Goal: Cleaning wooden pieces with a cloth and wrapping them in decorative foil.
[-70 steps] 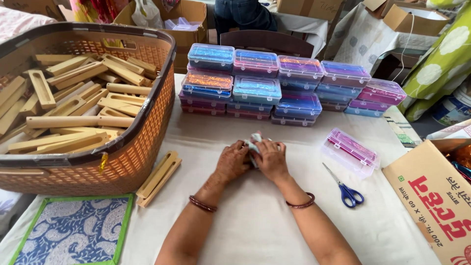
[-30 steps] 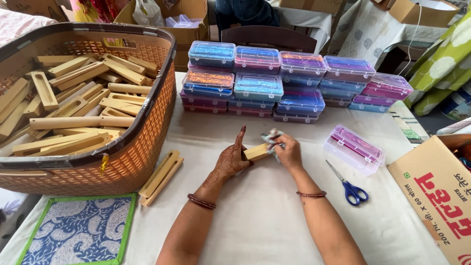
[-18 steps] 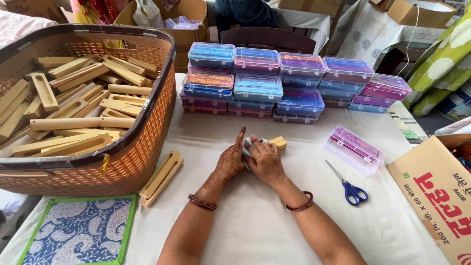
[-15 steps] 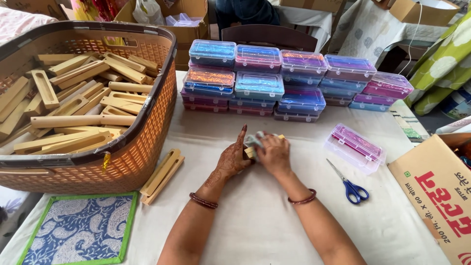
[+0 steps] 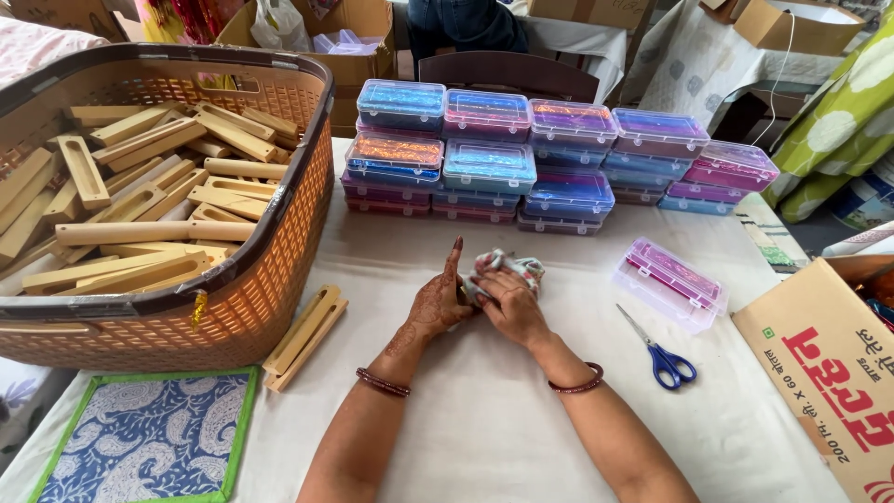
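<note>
My left hand (image 5: 440, 300) and my right hand (image 5: 507, 303) meet over the middle of the white table (image 5: 466, 428). Between them they hold a small wooden piece wrapped in a patterned cloth (image 5: 514, 267); only the cloth shows, the wood is hidden. My left index finger points up. The right hand grips the cloth bundle from the right side.
A brown basket (image 5: 251, 289) full of wooden pieces stands at the left, two wooden pieces (image 5: 305, 335) beside it. Stacked coloured plastic boxes (image 5: 521, 158) line the far side. A lone pink-lidded box (image 5: 670, 282), blue scissors (image 5: 659, 350), a cardboard box (image 5: 829, 373) and a paisley mat (image 5: 149, 438) lie around.
The wooden piece that stuck out between my hands a second ago is now covered by the cloth, and my hands have closed together around it.
</note>
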